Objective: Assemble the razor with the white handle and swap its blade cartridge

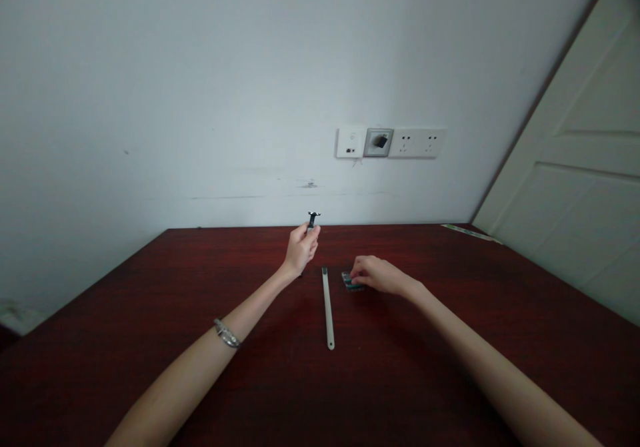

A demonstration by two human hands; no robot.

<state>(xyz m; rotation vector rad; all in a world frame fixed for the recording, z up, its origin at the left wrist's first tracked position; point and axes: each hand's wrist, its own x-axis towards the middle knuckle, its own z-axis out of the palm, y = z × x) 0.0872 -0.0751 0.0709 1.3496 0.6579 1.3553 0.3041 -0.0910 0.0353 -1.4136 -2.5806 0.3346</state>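
Observation:
In the head view, my left hand [301, 245] is raised above the far middle of the table, its fingers closed round a slim tool [312, 220]. That tool has a black neck and a small T-shaped silver head, rather like a razor's; my fingers cover most of its handle. My right hand [376, 274] is low over the table, with thumb and fingertips pinched at a small flat clear-and-green case [354, 287]. Whether something small sits between those fingertips is hidden. Between both hands lies a long pale strip-shaped handle [328, 313] with a dark far end and a hole at its near end.
The dark red wooden table [240, 393] ends at a white wall with several sockets [417, 143] and a black plug [381, 141]. A pale patterned strip [470, 233] lies at the back right corner, beside a white door [575, 167].

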